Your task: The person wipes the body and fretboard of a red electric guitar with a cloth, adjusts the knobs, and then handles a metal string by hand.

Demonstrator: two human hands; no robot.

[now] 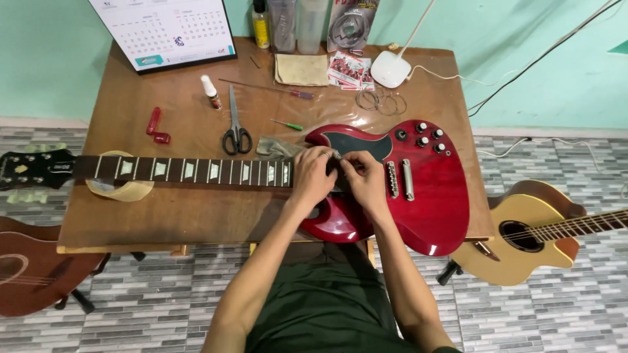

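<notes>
Both hands, perhaps pinching, on red guitar

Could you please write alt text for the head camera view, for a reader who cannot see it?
A person's left hand and right hand meet on the body of a red electric guitar lying across a wooden table. Scissors, a small screwdriver and coiled strings lie behind it; acoustic guitars stand on both sides.

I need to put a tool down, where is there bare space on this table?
Bare wood lies between the red winder and the table's left edge, and along the front edge below the guitar neck. The back, around the scissors, bottles and string coils, is crowded.
</notes>
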